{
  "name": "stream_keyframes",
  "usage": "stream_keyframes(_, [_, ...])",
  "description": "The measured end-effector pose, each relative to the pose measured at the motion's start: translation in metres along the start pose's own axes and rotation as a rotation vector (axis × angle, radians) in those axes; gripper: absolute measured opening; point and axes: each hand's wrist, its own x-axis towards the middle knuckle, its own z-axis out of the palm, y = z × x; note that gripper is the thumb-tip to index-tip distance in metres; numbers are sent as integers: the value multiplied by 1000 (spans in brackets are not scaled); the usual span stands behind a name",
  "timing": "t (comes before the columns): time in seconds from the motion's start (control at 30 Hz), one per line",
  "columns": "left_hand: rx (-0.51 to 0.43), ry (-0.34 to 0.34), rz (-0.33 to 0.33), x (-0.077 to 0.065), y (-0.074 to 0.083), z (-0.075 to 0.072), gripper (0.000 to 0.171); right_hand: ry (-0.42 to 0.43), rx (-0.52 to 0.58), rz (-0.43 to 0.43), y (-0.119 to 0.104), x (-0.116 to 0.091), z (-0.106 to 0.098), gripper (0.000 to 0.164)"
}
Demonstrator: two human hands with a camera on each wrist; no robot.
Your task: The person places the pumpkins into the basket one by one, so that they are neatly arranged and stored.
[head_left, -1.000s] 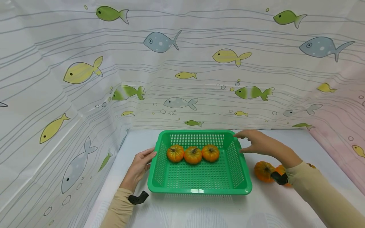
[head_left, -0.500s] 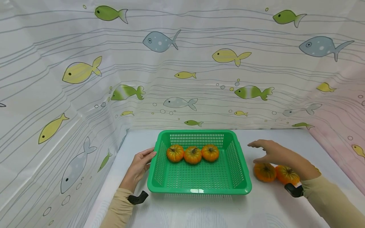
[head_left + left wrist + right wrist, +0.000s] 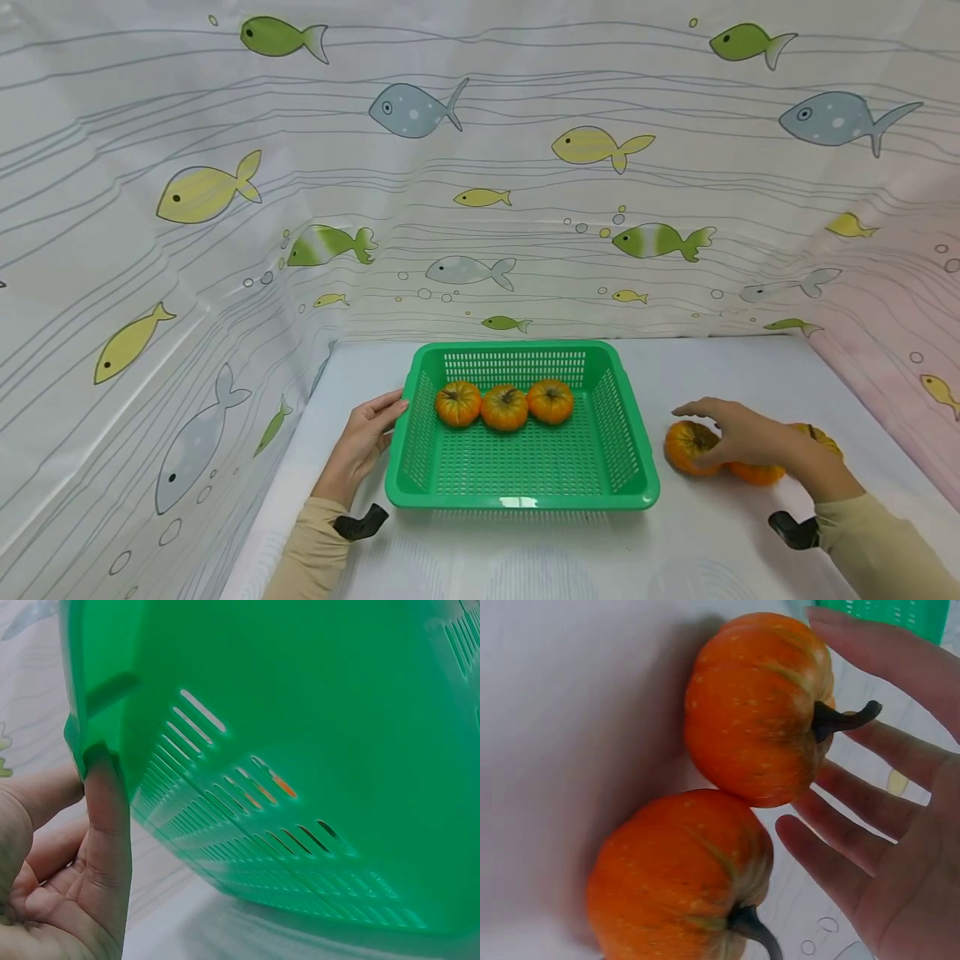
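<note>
A green plastic basket (image 3: 525, 502) with slotted walls stands on the table, and three small orange pumpkins (image 3: 504, 408) sit in a row inside it. At its left rim, my left hand (image 3: 363, 442) grips the edge with the fingertips; the left wrist view shows a finger (image 3: 109, 825) under the lip. To the right of the basket, my right hand (image 3: 742, 433) hovers over more small pumpkins (image 3: 686, 446), partly hiding them. In the right wrist view, its fingers are spread beside one stemmed pumpkin (image 3: 757, 712), and a second pumpkin (image 3: 679, 877) lies against that one.
A white cloth printed with fish (image 3: 468, 271) hangs behind the table and along both sides. The white tabletop (image 3: 480, 558) extends in front of the basket. Black wrist cameras (image 3: 362, 523) sit on both forearms.
My right hand has moved from the basket's right rim rightward and down, over the pumpkins on the table. The left hand and basket have stayed in place.
</note>
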Motion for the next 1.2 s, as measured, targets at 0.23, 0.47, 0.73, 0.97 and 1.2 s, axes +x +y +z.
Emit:
stream_keyframes(0.23, [-3,-19,3,-1,0,-1,56,26,30,-53,10,-2,8,69])
stream_keyframes(0.47, [1,-11,-1,1,0,0,56,54,22,-57,12,-3,11,67])
stream_keyframes(0.73, [4,-12,4,1,-1,-1,55,63,22,-64,13,-2,12,66])
stream_keyframes(0.97, [1,-11,4,1,-1,-1,55,72,20,-69,14,-1,12,66])
stream_keyframes(1.2, [-13,-14,7,1,0,-1,56,76,39,-58,9,-1,8,66])
